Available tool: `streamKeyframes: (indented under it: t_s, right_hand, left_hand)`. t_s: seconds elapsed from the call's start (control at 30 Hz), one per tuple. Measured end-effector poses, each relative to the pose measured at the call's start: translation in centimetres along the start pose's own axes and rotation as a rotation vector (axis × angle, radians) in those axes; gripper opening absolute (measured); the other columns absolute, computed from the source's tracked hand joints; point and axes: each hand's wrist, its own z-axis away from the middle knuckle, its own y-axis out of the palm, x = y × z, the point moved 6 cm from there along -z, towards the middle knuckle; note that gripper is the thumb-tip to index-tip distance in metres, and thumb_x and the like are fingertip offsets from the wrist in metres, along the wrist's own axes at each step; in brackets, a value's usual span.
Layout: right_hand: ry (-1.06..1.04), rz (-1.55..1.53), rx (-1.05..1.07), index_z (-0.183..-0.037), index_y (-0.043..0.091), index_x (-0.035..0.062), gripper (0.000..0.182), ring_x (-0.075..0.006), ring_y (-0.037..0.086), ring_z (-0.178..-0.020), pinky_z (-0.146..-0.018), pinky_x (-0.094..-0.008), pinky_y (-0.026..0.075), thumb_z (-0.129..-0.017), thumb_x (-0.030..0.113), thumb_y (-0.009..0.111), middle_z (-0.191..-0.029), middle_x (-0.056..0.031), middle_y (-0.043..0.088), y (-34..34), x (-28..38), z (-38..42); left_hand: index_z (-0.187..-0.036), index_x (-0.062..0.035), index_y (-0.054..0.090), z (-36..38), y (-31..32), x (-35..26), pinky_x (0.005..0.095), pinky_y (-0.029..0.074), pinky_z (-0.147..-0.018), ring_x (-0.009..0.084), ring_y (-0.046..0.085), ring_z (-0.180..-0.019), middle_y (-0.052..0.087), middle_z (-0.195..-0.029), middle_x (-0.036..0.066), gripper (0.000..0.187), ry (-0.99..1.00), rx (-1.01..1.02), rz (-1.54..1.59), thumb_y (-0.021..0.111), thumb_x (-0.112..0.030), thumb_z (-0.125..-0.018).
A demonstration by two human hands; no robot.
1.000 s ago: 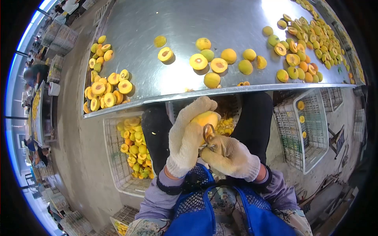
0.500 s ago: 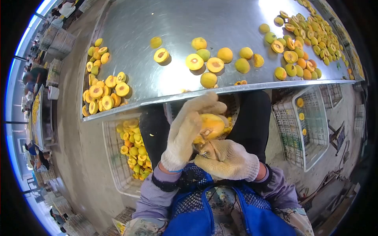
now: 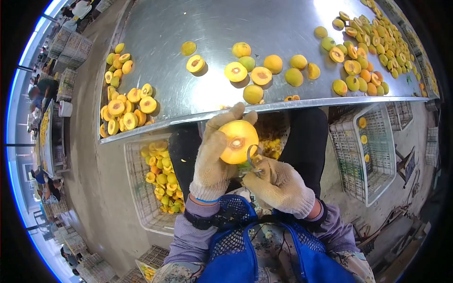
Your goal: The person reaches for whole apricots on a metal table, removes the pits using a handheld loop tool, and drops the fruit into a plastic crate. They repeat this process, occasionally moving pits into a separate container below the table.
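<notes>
My left hand, in a cream knit glove, holds a peach half. Its orange cut face is turned up toward me, and a pale centre shows in the middle. In my gloved right hand is a pitting knife with a curved metal blade, its handle hidden by the fingers. The hooked blade overlaps the lower right edge of the cut face. Both hands are over my lap, just below the front edge of the metal table.
Peach halves lie scattered across the table, with a heap at its left corner and a bigger pile at right. A crate of peach pieces stands at lower left, another crate at right. People work at far left.
The peach half has turned in my left hand so its cut face now shows. The curved blade has come into sight at its edge, and my right hand has shifted slightly right.
</notes>
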Motion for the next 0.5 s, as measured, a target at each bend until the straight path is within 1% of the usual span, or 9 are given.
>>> streamKeyframes:
  t_s: [0.03, 0.1, 0.17, 0.23, 0.3, 0.37, 0.43, 0.47, 0.5]
  right_hand:
    - [0.000, -0.001, 0.000, -0.084, 0.055, 0.0103, 0.015, -0.0174, 0.056, -0.058, -0.057, -0.0315, 0.044, -0.091, 0.024, 0.058, -0.062, -0.0039, 0.053, 0.2, 0.1, 0.0]
    - [-0.076, 0.116, -0.055, -0.085, 0.056, 0.0107, 0.018, -0.0249, 0.059, -0.065, -0.061, -0.0344, 0.046, -0.092, 0.027, 0.056, -0.070, -0.0088, 0.057, 0.3, 0.9, -0.1]
    - [-0.118, 0.067, -0.054, -0.086, 0.057, 0.0108, 0.018, -0.0263, 0.059, -0.067, -0.062, -0.0349, 0.046, -0.092, 0.028, 0.056, -0.072, -0.0094, 0.059, 0.5, -0.6, -0.7]
    - [-0.162, 0.020, -0.052, -0.088, 0.058, 0.0109, 0.017, -0.0276, 0.060, -0.069, -0.063, -0.0354, 0.047, -0.092, 0.028, 0.057, -0.075, -0.0100, 0.060, 0.7, -1.0, -0.9]
    - [-0.173, 0.035, -0.071, -0.093, 0.060, 0.0102, 0.017, -0.0294, 0.061, -0.071, -0.065, -0.0356, 0.048, -0.092, 0.027, 0.057, -0.076, -0.0106, 0.062, 0.7, -0.9, -0.9]
    - [-0.158, 0.049, -0.080, -0.095, 0.060, 0.0093, 0.018, -0.0298, 0.061, -0.072, -0.066, -0.0361, 0.048, -0.093, 0.027, 0.057, -0.077, -0.0110, 0.062, 0.6, 0.4, -0.4]
    - [-0.143, 0.062, -0.092, -0.097, 0.060, 0.0085, 0.019, -0.0301, 0.062, -0.073, -0.067, -0.0366, 0.049, -0.093, 0.027, 0.057, -0.078, -0.0114, 0.062, 0.5, 0.6, -0.1]
    - [-0.116, 0.024, -0.046, -0.096, 0.059, 0.0072, 0.020, -0.0268, 0.061, -0.069, -0.063, -0.0351, 0.048, -0.093, 0.027, 0.056, -0.075, -0.0102, 0.062, 0.6, 0.1, -0.2]
    - [-0.089, -0.013, 0.002, -0.096, 0.059, 0.0059, 0.021, -0.0235, 0.061, -0.064, -0.059, -0.0336, 0.048, -0.094, 0.027, 0.056, -0.072, -0.0091, 0.062, 0.7, -0.2, -0.2]
  left_hand:
    - [-0.128, 0.0047, 0.045, -0.1, 0.1, 0.1, 0.0513, 0.059, -0.083, 0.0388, 0.040, -0.134, 0.037, -0.145, 0.024, 0.054, 0.016, 0.021, 0.058, 0.054, -0.038, -0.096]
    - [-0.127, 0.0046, 0.045, 0.1, 0.4, 0.2, 0.0507, 0.059, -0.084, 0.0392, 0.039, -0.134, 0.037, -0.145, 0.024, 0.054, 0.029, 0.002, 0.065, 0.054, -0.038, -0.096]
    - [-0.126, 0.0045, 0.044, 0.4, 0.6, 0.2, 0.0501, 0.059, -0.084, 0.0396, 0.039, -0.135, 0.037, -0.146, 0.024, 0.054, 0.040, -0.020, 0.074, 0.054, -0.039, -0.096]
    - [-0.123, -0.0045, 0.046, 0.7, 1.0, -0.1, 0.0423, 0.052, -0.097, 0.0378, 0.038, -0.136, 0.035, -0.148, 0.021, 0.037, 0.062, 0.019, 0.064, 0.052, -0.030, -0.098]
    - [-0.121, -0.0044, 0.046, 1.0, 1.4, -0.2, 0.0425, 0.051, -0.098, 0.0374, 0.039, -0.135, 0.035, -0.148, 0.021, 0.035, 0.098, 0.013, 0.034, 0.051, -0.029, -0.098]
    - [-0.120, -0.0042, 0.046, 1.2, 1.6, -0.2, 0.0428, 0.050, -0.098, 0.0370, 0.040, -0.135, 0.035, -0.148, 0.022, 0.033, 0.131, 0.010, 0.003, 0.051, -0.028, -0.098]
    - [-0.123, -0.0031, 0.045, 1.6, 2.0, -0.6, 0.0426, 0.048, -0.100, 0.0357, 0.044, -0.132, 0.038, -0.146, 0.022, 0.034, 0.259, 0.034, -0.157, 0.049, -0.024, -0.098]
    - [-0.123, -0.0031, 0.045, 1.6, 2.0, -0.6, 0.0426, 0.048, -0.100, 0.0357, 0.044, -0.132, 0.038, -0.146, 0.022, 0.034, 0.257, 0.038, -0.154, 0.049, -0.024, -0.098]
    - [-0.125, -0.0017, 0.046, 1.7, 2.2, -0.8, 0.0418, 0.047, -0.100, 0.0338, 0.048, -0.128, 0.041, -0.143, 0.022, 0.034, 0.283, 0.074, -0.266, 0.049, -0.022, -0.097]
